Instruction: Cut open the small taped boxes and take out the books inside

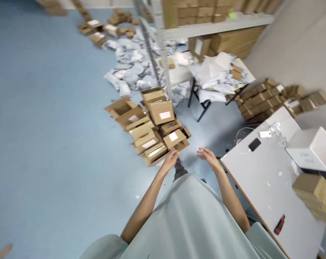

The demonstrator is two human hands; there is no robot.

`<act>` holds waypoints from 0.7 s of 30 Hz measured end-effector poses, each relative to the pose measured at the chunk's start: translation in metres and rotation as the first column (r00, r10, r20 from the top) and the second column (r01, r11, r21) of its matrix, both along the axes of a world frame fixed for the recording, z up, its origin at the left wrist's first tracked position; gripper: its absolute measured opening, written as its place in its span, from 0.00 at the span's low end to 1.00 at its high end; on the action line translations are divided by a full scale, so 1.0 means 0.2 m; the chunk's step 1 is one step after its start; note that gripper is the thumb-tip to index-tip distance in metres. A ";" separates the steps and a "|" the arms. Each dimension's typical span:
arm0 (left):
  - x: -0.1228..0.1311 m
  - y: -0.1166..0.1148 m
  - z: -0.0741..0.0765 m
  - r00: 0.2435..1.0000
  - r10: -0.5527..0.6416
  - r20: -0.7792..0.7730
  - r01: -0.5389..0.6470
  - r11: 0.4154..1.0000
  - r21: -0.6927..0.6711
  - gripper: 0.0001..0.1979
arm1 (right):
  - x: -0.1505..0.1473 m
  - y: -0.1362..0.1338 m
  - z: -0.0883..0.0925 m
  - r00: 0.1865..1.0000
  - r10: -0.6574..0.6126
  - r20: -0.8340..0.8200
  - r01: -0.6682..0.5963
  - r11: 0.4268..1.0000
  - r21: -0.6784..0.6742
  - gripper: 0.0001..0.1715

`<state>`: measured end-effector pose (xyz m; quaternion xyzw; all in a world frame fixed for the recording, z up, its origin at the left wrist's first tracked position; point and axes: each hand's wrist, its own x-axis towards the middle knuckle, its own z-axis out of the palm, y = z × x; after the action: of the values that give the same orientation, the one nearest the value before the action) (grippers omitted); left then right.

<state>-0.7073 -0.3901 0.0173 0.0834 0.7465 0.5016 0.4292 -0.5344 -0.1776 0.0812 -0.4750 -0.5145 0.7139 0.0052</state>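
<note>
My left hand reaches forward at the near edge of a group of cardboard boxes, its fingers stretched out and nothing seen in it. Whether it touches the nearest open box I cannot tell. My right hand hangs in the air to the right of the boxes, with fingers apart and holding nothing. Several boxes here have raised flaps, among them a large one with a white label and a narrow one. My foot shows between my hands. Motion blurs the view.
To my right stands a white table with a black phone, a red-and-black tool and a cardboard box. Ahead are a metal rack, a heap of white packages and a table piled with white bags.
</note>
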 end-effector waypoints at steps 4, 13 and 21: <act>0.31 0.36 0.01 0.970 -0.244 -0.015 0.244 0.963 0.117 0.26 | 0.51 0.05 0.08 0.979 -0.171 -0.112 0.178 0.983 0.052 0.43; 1.63 1.12 0.07 0.638 -0.763 -0.105 0.755 0.593 0.279 0.32 | 1.99 -0.07 0.17 0.719 -0.650 -0.244 0.686 0.720 0.106 0.45; 2.74 1.39 0.28 0.212 -0.976 -0.049 0.928 0.186 0.323 0.29 | 2.83 -0.26 0.14 0.263 -0.944 -0.197 0.964 0.253 0.076 0.50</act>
<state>-0.1596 -0.1127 0.0724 0.5472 0.4119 0.2305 0.6912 0.0318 -0.2291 0.1100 -0.6461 -0.1835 0.5404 0.5069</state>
